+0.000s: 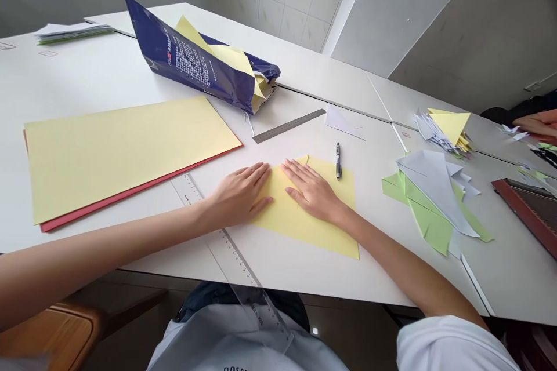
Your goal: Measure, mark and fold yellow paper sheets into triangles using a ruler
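Note:
A yellow sheet of paper point(324, 232) lies on the white table in front of me, with a small fold at its upper edge. Flat on its left part rests my left hand point(239, 194), fingers stretched out. My right hand point(311, 190) presses on the upper middle of the same sheet, fingers extended and palm down. Neither hand grips anything. A black pen point(338, 161) lies at the sheet's upper right. Under my left forearm runs a clear plastic ruler point(237, 258), its lower end sticking out past the table edge.
Yellow and red card sheets point(130, 151) are stacked left. Behind them stands an open dark blue bag point(187, 64) with yellow paper. A steel ruler point(289, 126) lies ahead. Green and white paper scraps point(429, 208) pile up right. A co-worker's hand point(537, 123) shows far right.

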`<state>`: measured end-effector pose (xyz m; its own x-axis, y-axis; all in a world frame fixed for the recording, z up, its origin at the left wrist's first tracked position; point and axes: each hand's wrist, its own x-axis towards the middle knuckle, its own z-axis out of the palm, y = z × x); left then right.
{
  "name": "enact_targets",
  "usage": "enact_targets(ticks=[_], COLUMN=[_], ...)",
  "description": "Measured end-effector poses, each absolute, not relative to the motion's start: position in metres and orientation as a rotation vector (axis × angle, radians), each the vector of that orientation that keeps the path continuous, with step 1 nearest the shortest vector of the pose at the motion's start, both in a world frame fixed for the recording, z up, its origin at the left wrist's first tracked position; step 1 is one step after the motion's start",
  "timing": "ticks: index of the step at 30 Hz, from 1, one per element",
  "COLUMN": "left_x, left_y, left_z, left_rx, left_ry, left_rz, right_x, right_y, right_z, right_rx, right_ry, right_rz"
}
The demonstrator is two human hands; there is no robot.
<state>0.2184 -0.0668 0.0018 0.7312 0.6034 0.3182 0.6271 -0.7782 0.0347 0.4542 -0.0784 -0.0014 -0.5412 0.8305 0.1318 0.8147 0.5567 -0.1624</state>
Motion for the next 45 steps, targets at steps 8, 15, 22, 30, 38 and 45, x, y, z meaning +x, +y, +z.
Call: enact_targets(ticks=[8, 15, 22, 30, 38, 45], left_x=[0.174, 0.192, 0.184, 0.174, 0.170, 0.172], left_y=[-0.071, -0.060, -0.061, -0.066, -0.076, -0.083], left_z=[0.015, 0.018, 0.009, 0.016, 0.019, 0.018], left_rx=[-2.806, -2.853, -2.782, -2.657, -2.409, -2.295], left_ry=[-1.065, -0.965, -0.875, -0.823, -0.815, -0.880], left_rz=[-0.532, -0.394, -0.464, -0.522, -0.427, -0.347], right_x=[0.458, 0.432, 0.422, 0.461, 0.467, 0.469], right_y=[-0.078, -0.083, -0.077, -0.061, -0.056, -0.055], right_z=[-0.002, 0.005, 0.005, 0.003, 0.000, 0.000], right_rx=[-1.405, -1.442, -1.286, -1.577, -1.831, -1.925], right_ry=[-2.603, -2.578, -2.652, -2.509, -2.358, -2.304], right_rz=[0.117, 0.026, 0.038, -0.101, -0.153, -0.050])
